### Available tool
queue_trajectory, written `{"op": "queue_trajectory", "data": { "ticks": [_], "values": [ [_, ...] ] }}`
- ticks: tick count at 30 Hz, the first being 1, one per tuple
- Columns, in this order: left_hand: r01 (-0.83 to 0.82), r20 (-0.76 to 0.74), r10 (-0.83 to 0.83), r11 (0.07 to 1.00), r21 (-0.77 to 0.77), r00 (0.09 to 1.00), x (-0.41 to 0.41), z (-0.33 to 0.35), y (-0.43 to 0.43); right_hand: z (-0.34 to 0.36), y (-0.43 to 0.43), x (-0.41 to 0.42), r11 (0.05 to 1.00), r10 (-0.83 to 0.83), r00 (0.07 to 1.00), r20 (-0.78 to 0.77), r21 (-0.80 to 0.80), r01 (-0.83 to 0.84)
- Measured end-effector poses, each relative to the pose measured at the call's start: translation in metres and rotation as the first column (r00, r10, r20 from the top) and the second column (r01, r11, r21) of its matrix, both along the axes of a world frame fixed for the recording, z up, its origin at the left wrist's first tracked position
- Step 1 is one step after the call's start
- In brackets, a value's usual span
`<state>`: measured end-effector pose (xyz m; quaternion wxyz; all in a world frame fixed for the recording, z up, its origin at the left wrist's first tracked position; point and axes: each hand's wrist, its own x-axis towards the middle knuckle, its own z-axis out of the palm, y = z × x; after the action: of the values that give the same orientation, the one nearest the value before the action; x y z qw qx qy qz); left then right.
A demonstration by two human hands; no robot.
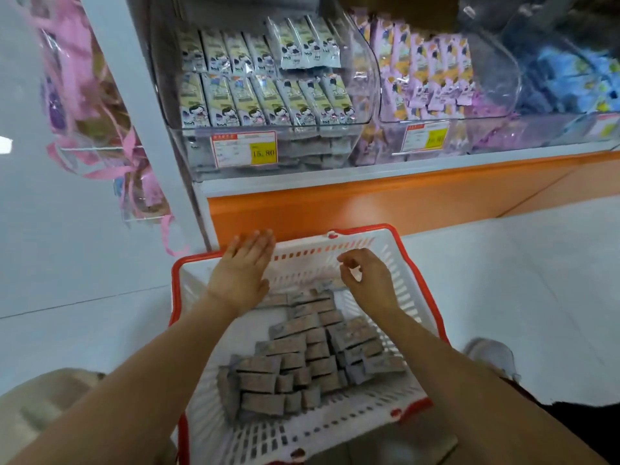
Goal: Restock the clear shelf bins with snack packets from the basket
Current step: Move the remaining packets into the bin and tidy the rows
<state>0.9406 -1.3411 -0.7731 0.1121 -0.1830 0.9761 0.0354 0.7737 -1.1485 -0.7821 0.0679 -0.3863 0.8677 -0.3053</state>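
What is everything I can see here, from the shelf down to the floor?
Basket: one, white with red rim, on the floor.
Basket packets: many, grey-brown, stacked inside the basket.
Clear bins: three, transparent, side by side on the shelf.
Pale packets: many, cream-green, left bin.
Purple packets: many, purple-yellow, middle bin.
Blue packets: many, blurred, right bin.
Price tags: two clear, red-yellow, bin fronts.
Shelf base: one, orange, beneath the bins.
Ribboned packs: several, pink, far left.
Shoe: one, pale grey, right of basket.
Left hand: open flat, over basket's far rim.
Right hand: fingers curled, nothing visibly held, above the packets.
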Motion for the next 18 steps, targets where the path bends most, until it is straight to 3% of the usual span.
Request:
{"op": "queue_trajectory", "data": {
  "ticks": [9, 18],
  "values": [
    [0.004, -0.167, -0.016, 0.997, -0.073, 0.986, -0.002, -0.037, 0.0, -0.093, 0.0, -0.02, 0.95, -0.001, 0.994, 0.11, 0.31, -0.033],
    [-0.027, -0.221, 0.007, 0.996, -0.087, 0.975, -0.003, -0.051, 0.003, -0.142, -0.011, -0.024, 0.816, 0.058, 0.998, 0.02, 0.575, -0.059]
  ]
}}
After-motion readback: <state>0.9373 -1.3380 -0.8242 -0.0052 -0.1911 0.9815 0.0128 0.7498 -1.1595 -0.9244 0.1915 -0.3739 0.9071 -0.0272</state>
